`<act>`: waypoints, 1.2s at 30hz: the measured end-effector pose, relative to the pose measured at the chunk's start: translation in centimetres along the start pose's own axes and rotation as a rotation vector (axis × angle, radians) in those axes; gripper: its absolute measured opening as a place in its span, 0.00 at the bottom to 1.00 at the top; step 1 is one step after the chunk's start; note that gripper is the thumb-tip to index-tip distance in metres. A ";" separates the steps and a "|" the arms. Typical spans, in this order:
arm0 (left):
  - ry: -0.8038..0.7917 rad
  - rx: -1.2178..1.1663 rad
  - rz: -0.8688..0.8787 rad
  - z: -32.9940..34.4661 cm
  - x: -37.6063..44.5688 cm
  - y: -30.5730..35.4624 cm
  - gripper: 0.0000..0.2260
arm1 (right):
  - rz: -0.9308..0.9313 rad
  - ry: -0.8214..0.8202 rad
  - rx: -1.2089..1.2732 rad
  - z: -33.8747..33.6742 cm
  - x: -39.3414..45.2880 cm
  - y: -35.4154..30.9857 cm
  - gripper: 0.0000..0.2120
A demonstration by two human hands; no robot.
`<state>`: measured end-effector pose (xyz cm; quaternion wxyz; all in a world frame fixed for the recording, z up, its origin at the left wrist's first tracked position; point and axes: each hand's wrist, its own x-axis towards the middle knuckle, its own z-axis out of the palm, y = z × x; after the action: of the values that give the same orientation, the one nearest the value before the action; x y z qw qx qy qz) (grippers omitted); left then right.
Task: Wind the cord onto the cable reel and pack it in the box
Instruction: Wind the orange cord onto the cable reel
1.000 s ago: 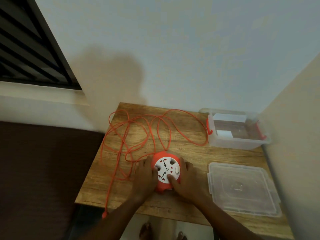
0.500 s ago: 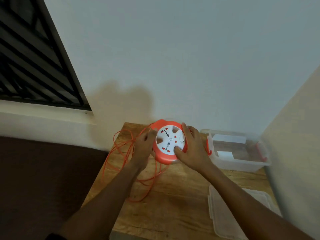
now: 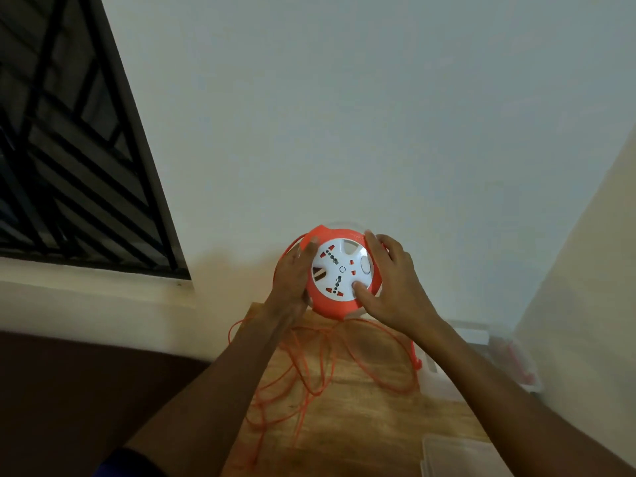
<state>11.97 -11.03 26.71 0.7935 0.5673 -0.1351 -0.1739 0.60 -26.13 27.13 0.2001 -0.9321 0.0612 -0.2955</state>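
Both hands, left hand (image 3: 292,280) and right hand (image 3: 389,287), grasp reel (image 3: 340,273) rim, lifted above table (image 3: 361,407); loose cord (image 3: 309,370) hangs below reel.

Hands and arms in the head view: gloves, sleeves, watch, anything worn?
Both hands bare: left hand and right hand show no gloves, rings or watch. Forearms are uncovered down to the frame edge. Only clothing visible is a dark blue sleeve edge near the left elbow. No cables or markings on either arm.
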 end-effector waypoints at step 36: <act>-0.016 0.095 0.111 4.3 -0.9 2.4 0.11 | 0.130 0.023 -0.328 -4.3 1.3 -6.2 0.32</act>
<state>9.70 -13.60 30.31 0.7730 0.5945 -0.1809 -0.1275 -0.83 -22.27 33.57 0.0634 -0.9428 0.1712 -0.2788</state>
